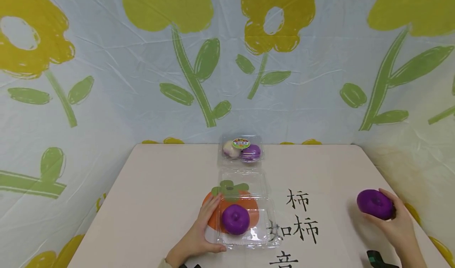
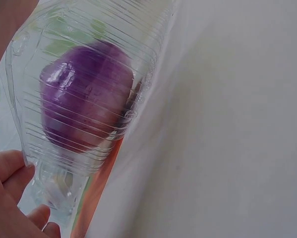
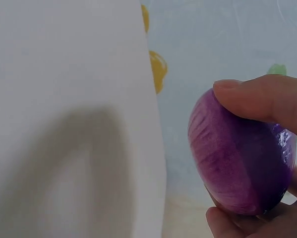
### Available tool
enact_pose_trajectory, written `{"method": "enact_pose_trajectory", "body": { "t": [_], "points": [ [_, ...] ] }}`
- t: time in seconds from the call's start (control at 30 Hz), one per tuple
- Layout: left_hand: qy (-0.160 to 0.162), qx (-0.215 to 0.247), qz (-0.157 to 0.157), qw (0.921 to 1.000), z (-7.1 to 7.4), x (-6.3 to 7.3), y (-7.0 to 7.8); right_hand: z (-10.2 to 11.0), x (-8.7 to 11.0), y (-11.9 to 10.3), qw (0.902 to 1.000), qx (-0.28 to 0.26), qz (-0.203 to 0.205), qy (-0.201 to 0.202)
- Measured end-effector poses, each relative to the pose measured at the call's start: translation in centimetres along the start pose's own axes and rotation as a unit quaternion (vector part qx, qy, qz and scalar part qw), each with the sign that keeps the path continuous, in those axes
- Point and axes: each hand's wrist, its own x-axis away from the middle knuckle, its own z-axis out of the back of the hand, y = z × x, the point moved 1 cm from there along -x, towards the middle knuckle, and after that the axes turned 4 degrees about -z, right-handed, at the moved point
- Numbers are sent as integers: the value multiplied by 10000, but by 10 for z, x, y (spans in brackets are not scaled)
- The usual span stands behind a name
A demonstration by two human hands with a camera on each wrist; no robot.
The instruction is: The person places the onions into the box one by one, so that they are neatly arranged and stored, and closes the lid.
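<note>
My right hand (image 1: 399, 224) grips a round purple vegetable (image 1: 375, 204) over the table's right side. In the right wrist view the thumb lies across the top of the vegetable (image 3: 237, 158), with fingers beneath; its skin is glossy on one side and paler, streaked on the other. A clear plastic clamshell box (image 1: 263, 236) lies with its lid (image 1: 245, 177) folded back, away from me. Inside it, to the left, rests another purple vegetable (image 1: 235, 219). My left hand (image 1: 199, 230) holds the box's left side, thumb at the near corner, fingertips at the rim farther back.
At the back edge stands a closed clear box (image 1: 257, 139) with a label, holding one whitish and one purple piece. The pale table cover (image 1: 170, 189) carries a printed orange persimmon (image 1: 213, 220) and black characters (image 1: 305, 228). A flowered cloth (image 1: 302, 110) hangs behind and at the sides.
</note>
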Motion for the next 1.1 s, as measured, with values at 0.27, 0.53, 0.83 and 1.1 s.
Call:
{"method": "enact_pose_trajectory", "body": {
  "t": [0.27, 0.53, 0.83, 1.1],
  "points": [
    [8, 9, -19, 10000, 0, -1, 0, -6, 1, -25, 9988, -99, 434, -195],
    [7, 39, 9, 10000, 0, -1, 0, -15, 5, -49, 9968, -68, 604, -512],
    [23, 49, -23, 10000, 0, -1, 1, -29, 13, -76, 9913, -225, 1077, -720],
    [38, 8, -46, 10000, 0, -1, 2, -41, 23, -100, 9835, -360, 1490, -962]
  ]
}}
